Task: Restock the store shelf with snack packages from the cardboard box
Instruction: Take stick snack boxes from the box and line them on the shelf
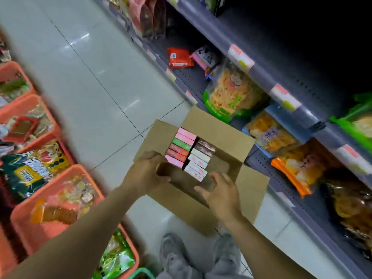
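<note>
Cardboard box: left hand grips, right hand spread.

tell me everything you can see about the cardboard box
The cardboard box is plain brown, its flaps splayed open, sitting on the tiled floor beside the bottom shelf. Two rows of snack packages stand on edge in its far part; the near part is bare. The left hand grips its near-left wall; the right hand hovers open above it.

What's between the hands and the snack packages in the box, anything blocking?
Nothing visible. The cardboard box is open with its flaps folded out, and the snack packages lie exposed in two rows at its far end. The left hand and right hand are at the bare near end, beside the packages.
</note>
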